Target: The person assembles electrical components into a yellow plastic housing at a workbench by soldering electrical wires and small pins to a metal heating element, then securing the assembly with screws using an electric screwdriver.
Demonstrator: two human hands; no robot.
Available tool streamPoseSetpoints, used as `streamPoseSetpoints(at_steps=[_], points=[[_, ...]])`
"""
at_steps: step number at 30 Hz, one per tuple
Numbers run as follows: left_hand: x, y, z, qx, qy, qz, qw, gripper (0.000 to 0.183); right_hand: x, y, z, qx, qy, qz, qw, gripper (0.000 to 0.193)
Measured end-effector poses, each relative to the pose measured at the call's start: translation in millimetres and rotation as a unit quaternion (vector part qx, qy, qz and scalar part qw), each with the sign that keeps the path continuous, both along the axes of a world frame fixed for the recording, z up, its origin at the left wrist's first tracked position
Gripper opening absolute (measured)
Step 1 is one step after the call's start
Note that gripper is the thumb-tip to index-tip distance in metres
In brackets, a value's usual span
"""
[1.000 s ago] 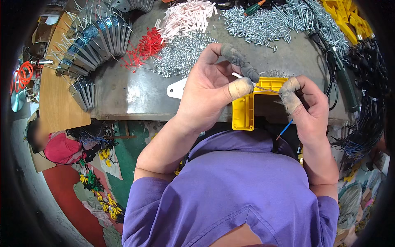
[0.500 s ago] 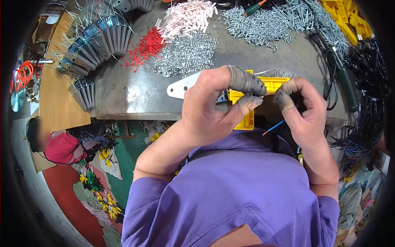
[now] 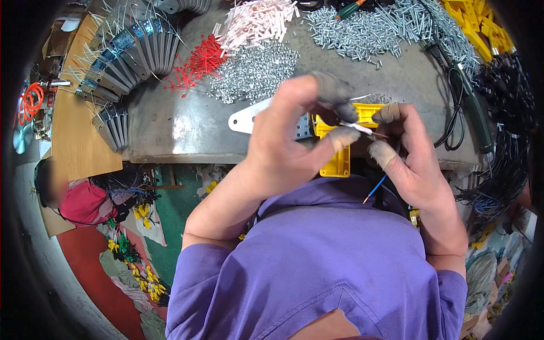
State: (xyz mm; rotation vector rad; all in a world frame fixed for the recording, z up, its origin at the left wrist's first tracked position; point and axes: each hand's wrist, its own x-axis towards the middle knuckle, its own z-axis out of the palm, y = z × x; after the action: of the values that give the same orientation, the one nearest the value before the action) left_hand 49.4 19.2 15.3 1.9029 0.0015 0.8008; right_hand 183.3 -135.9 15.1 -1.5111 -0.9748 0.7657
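Note:
My left hand (image 3: 289, 133), with taped fingertips, has its thumb closed against a thin white sleeved wire (image 3: 361, 128). The index finger arches above, slightly blurred. Facing it, my right hand (image 3: 418, 153) curls around a brown wire (image 3: 380, 135) whose end meets the white piece. A blue wire (image 3: 376, 188) with a bare copper tip dangles below the right hand. Behind both hands a yellow plastic housing (image 3: 335, 164) lies at the table edge, partly hidden. Beside it rests a white plate with holes (image 3: 242, 121), attached to a perforated metal part.
On the metal table (image 3: 187, 133) lie piles of silver nuts (image 3: 255, 71), red pieces (image 3: 205, 59), white sleeves (image 3: 260, 21) and screws (image 3: 362, 37). A dark green corded tool (image 3: 476, 116) and black cables (image 3: 504, 96) are at right. Grey metal parts (image 3: 127, 59) stand left. Another person (image 3: 88, 201) is at far left.
My fingers have parted somewhat, exposing the white sleeved wire and brown wire between the hands. My left index finger has lifted. The blue wire has swung slightly lower.

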Motion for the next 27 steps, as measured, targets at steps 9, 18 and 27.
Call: streamPoseSetpoints(at_steps=[9,18,27], points=[[-20,3,7,0.364,-0.059,0.041,0.928,0.023,-3,10,13,0.011,-0.231,0.085,0.969,0.009],[-101,48,24,-0.019,0.347,-0.019,0.937,0.022,10,-4,13,-0.068,-0.182,0.101,0.976,0.007],[-161,223,-47,0.221,0.27,0.478,0.806,0.039,-11,6,7,-0.086,-0.144,0.126,0.978,0.006]])
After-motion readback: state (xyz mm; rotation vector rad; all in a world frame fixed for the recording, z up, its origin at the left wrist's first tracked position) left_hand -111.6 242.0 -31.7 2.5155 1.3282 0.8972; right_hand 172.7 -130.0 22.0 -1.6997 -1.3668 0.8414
